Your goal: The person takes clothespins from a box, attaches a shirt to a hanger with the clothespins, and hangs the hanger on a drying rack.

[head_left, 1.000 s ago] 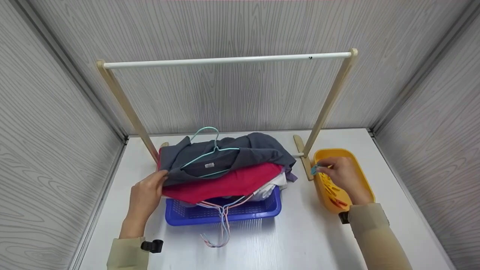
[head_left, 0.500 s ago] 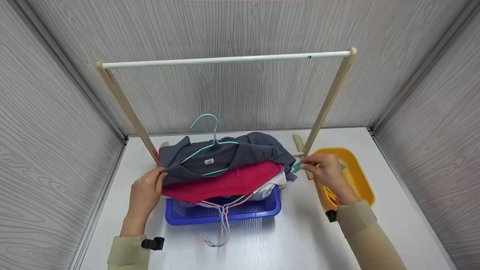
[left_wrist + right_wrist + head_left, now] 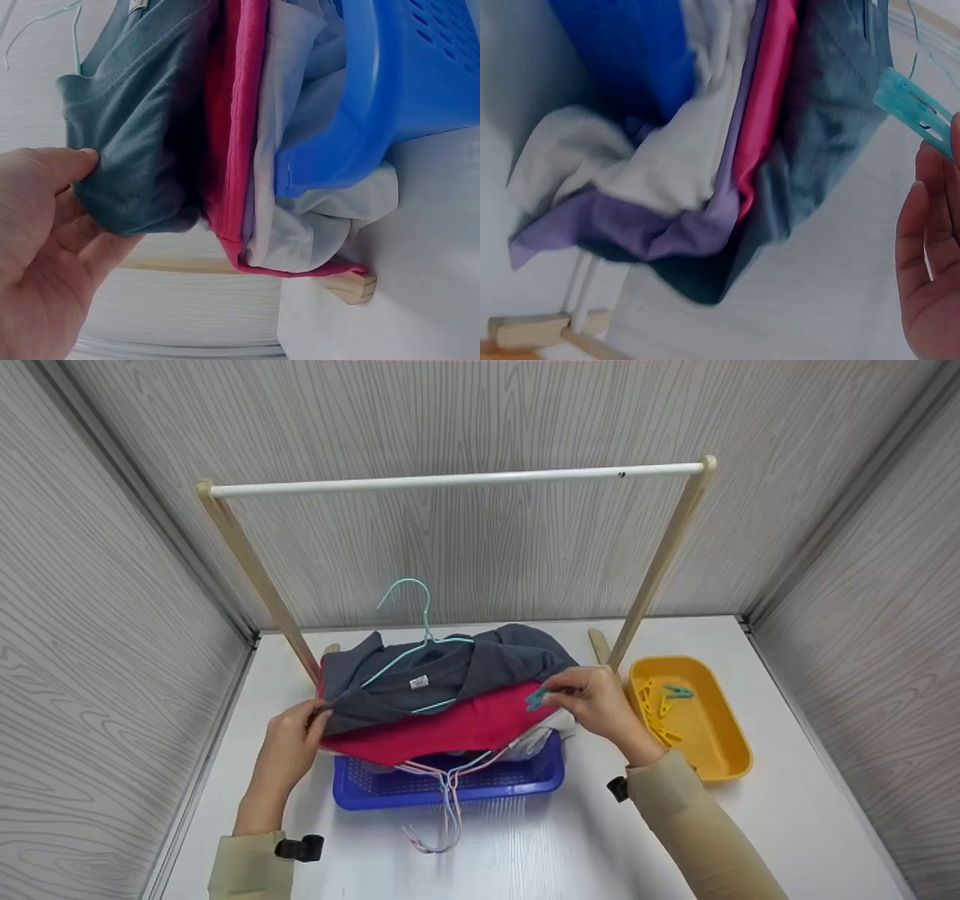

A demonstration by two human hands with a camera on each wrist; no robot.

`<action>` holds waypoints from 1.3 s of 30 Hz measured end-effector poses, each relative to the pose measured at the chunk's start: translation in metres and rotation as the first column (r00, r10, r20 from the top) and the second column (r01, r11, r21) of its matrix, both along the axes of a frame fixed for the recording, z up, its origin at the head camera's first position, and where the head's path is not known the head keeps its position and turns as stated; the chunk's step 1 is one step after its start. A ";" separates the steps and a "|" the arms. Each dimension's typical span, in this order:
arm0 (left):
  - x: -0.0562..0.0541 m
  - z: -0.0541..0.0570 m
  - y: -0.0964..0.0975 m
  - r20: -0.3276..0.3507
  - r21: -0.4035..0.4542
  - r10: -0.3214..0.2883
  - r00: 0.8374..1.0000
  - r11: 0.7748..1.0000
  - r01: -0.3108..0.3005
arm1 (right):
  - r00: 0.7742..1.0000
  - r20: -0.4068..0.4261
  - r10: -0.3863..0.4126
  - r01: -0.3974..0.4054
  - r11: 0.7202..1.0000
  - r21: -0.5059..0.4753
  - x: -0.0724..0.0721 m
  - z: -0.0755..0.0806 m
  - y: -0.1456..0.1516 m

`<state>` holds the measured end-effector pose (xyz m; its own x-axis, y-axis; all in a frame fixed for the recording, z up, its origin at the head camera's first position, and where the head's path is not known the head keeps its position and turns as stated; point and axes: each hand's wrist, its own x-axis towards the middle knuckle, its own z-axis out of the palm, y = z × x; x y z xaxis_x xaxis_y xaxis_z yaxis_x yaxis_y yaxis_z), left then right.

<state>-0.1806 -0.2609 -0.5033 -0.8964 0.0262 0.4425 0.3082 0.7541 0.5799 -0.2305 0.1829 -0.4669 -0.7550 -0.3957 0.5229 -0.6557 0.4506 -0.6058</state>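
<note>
A dark grey shirt [image 3: 517, 649] lies on top of a clothes pile, with a mint-green wire hanger [image 3: 427, 619] inside its neck opening. My left hand [image 3: 289, 746] pinches the shirt at its left shoulder; in the left wrist view the thumb presses the dark cloth [image 3: 142, 150] against the fingers. Over the right side of the pile, my right hand [image 3: 600, 706] pinches a teal clothespin [image 3: 535, 699]. That clothespin [image 3: 911, 109] sticks out past the fingertips in the right wrist view, apart from the cloth. Beneath the grey shirt is a red garment [image 3: 465, 724].
A blue basket [image 3: 450, 795] holds the pile, and pink and blue hanger hooks [image 3: 450, 817] hang over its front. Behind stands a wooden rack with a white rail [image 3: 450, 480]. At right, a yellow tray [image 3: 724, 735] contains yellow clothespins [image 3: 664, 727] and another teal clothespin [image 3: 679, 691].
My right hand has carried the teal clothespin left from the yellow tray to the pile. The green hanger's hook has risen upright. My left hand still pinches the shirt.
</note>
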 end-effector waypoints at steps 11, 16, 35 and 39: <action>-0.001 0.003 0.003 -0.035 0.056 0.073 0.997 0.996 -0.071 | 0.970 -0.114 0.213 -0.226 0.968 -0.108 -0.003 0.015 -0.067; 0.000 0.003 0.005 -0.040 0.055 0.081 0.996 0.995 -0.079 | 0.955 -0.144 0.261 -0.278 0.954 -0.112 -0.005 0.017 -0.089; 0.001 0.012 0.014 -0.198 0.062 0.092 0.976 0.995 -0.081 | 0.905 -0.272 0.326 -0.347 0.938 -0.029 0.003 0.048 -0.163; 0.003 0.020 0.019 -0.218 0.081 0.102 0.971 0.993 -0.086 | 0.901 -0.307 0.306 -0.328 0.945 -0.019 0.005 0.055 -0.170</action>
